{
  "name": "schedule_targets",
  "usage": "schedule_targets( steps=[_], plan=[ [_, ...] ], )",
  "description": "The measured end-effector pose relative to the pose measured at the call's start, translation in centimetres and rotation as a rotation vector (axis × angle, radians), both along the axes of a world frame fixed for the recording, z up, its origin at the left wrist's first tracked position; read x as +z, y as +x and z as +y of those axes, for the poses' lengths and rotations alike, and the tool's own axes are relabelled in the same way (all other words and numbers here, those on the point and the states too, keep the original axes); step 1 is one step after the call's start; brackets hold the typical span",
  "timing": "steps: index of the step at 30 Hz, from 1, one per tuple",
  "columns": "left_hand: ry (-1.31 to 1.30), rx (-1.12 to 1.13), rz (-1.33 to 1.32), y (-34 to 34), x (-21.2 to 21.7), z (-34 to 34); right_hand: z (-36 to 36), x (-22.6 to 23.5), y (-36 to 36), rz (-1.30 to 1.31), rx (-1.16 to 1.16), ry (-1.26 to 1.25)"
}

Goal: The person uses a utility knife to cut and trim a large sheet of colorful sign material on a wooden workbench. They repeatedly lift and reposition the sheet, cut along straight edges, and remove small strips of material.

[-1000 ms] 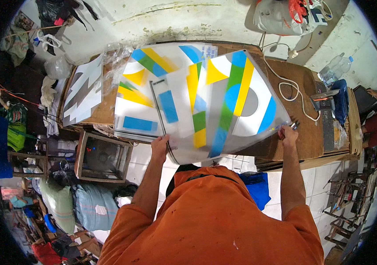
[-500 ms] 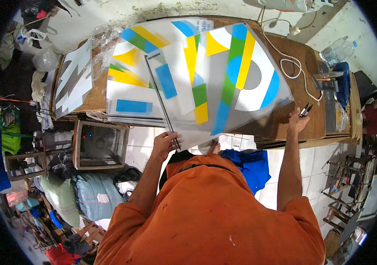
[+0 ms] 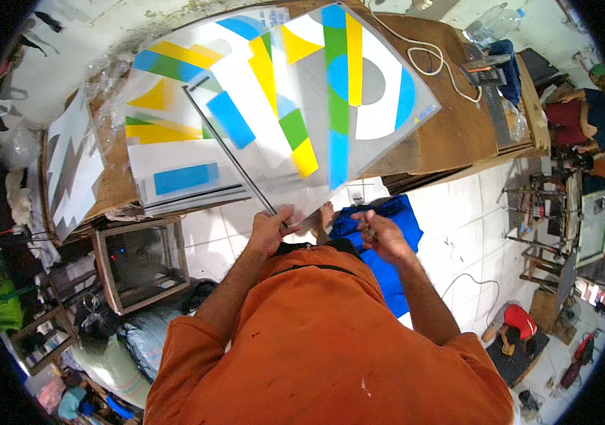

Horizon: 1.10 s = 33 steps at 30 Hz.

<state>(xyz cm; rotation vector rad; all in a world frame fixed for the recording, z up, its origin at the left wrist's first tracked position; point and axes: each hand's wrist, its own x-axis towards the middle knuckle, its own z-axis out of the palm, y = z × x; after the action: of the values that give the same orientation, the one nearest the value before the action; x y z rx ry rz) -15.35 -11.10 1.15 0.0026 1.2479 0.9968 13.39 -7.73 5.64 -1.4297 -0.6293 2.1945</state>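
Observation:
A large printed sheet [image 3: 295, 106] with blue, yellow, green and white shapes lies tilted over a stack of similar sheets [image 3: 175, 177] on a wooden table [image 3: 451, 134]. My left hand [image 3: 270, 230] grips the sheet's near corner, beside its dark straight edge. My right hand [image 3: 380, 234] is off the sheet, just below the table's edge, with fingers curled; whether something small sits in it I cannot tell. I wear an orange shirt.
A white cable [image 3: 423, 60] and a blue cloth [image 3: 501, 64] lie at the table's right end. White cut shapes [image 3: 69, 163] rest at the left end. An open wooden box [image 3: 143, 262] stands on the floor, blue fabric [image 3: 380, 227] by my feet. Other people sit at the far right.
My right hand has let go of the sheet's right corner and drawn back toward my body. The sheet has swung and settled flatter on the table; my left hand keeps its hold.

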Motion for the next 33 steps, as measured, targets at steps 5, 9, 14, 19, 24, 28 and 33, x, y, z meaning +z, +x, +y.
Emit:
schedule_targets(
  steps=[5,9,14,19,24,28,33],
  plan=[
    [0.073,-0.098,-0.001,-0.7,0.2,-0.1,-2.9,0.1,-3.1,0.103,-0.024,-0.184],
    [0.128,-0.073,0.013,-0.6,-0.2,-0.1,-2.4,-0.6,-4.2,0.04,-0.038,-0.148],
    [0.158,-0.055,0.008,-0.4,-0.6,-0.4,0.0,-1.5,-5.3,-0.02,0.021,-0.103],
    [0.163,-0.046,0.086,0.0,0.1,-0.5,1.4,-1.6,-6.3,-0.03,0.087,-0.064],
    [0.114,-0.027,0.161,0.7,1.2,-0.4,1.6,-2.2,-6.0,-0.109,0.105,-0.131],
    [0.104,0.005,0.213,1.3,2.0,-0.1,2.4,-3.2,-5.3,0.092,0.086,-0.257],
    [0.097,0.02,0.232,1.6,2.8,-0.2,3.3,-3.9,-6.3,0.014,0.141,-0.166]
  ],
)
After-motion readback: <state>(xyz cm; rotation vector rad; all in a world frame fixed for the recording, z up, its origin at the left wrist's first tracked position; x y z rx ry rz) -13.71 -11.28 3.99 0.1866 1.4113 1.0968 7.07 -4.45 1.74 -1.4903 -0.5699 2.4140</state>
